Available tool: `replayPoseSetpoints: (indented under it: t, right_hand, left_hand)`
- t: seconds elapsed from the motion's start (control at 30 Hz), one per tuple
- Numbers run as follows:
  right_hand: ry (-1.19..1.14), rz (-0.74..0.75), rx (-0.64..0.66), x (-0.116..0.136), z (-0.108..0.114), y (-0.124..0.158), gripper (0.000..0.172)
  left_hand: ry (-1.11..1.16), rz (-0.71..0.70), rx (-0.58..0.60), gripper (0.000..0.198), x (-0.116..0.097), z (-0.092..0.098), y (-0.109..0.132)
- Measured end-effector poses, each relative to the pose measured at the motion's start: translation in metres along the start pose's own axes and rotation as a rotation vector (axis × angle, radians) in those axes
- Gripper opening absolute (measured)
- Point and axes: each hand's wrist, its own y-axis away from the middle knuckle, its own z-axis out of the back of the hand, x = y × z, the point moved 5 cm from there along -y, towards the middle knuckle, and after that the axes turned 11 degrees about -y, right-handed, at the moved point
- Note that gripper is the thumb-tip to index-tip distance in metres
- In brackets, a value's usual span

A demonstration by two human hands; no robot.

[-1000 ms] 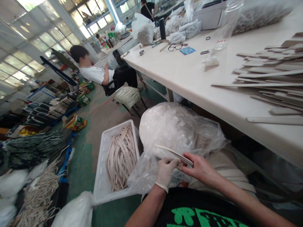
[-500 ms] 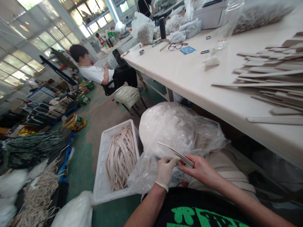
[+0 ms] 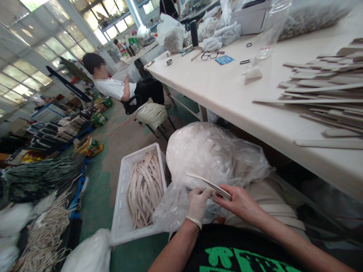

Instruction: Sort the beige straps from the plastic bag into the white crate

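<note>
My left hand (image 3: 197,204), in a white glove, and my bare right hand (image 3: 239,202) both pinch a small stack of thin beige strips (image 3: 208,184) held over my lap. The stack points up and to the left. Right behind it lies a crumpled clear plastic bag (image 3: 215,158) with more strips inside. A white crate (image 3: 124,211) full of beige strips (image 3: 145,189) stands on the floor to the left of my hands.
A long white table (image 3: 227,94) runs along the right, with spread piles of beige strips (image 3: 326,94), glasses (image 3: 210,56), a blue packet and bags. A seated person (image 3: 119,87) works at the far left. Bundles of cord and bags (image 3: 42,226) cover the floor at left.
The stack of strips tipped up a little and came back down; my hands stay in nearly the same place.
</note>
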Motion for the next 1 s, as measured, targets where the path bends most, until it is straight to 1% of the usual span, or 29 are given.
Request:
replayPoseSetpoints:
  t: [0.13, 0.23, 0.3, 0.5, 0.63, 0.73, 0.87, 0.93, 1.0]
  right_hand:
    - [0.124, 0.001, -0.001, -0.003, -0.001, 0.000, 0.029]
    - [0.124, 0.018, -0.002, -0.007, 0.000, -0.001, 0.026]
    - [0.093, 0.022, 0.000, -0.009, 0.000, -0.002, 0.026]
    - [0.018, 0.022, -0.020, -0.010, 0.002, -0.003, 0.024]
    - [-0.021, 0.034, -0.046, -0.011, 0.004, -0.005, 0.020]
    - [-0.018, 0.040, -0.053, -0.012, 0.004, -0.005, 0.019]
    - [0.009, 0.052, -0.038, -0.014, 0.002, -0.004, 0.027]
    - [-0.011, 0.056, -0.036, -0.014, 0.002, -0.004, 0.029]
    - [-0.053, 0.049, -0.035, -0.014, 0.002, -0.004, 0.031]
  left_hand:
    - [0.018, -0.007, 0.029, 0.034, 0.004, -0.002, -0.001]
    - [0.014, 0.016, 0.000, 0.035, 0.007, -0.001, -0.001]
    - [0.031, 0.031, 0.006, 0.035, 0.007, -0.002, -0.001]
    - [0.196, 0.087, 0.209, 0.041, 0.004, -0.018, 0.006]
    - [0.204, 0.065, 0.271, 0.045, 0.006, -0.024, 0.007]
    - [0.166, 0.030, 0.268, 0.044, 0.007, -0.025, 0.006]
    - [0.148, 0.002, 0.276, 0.044, 0.006, -0.027, 0.006]
    - [0.123, -0.012, 0.257, 0.043, 0.004, -0.025, 0.006]
    - [0.084, -0.020, 0.208, 0.041, 0.002, -0.020, 0.006]
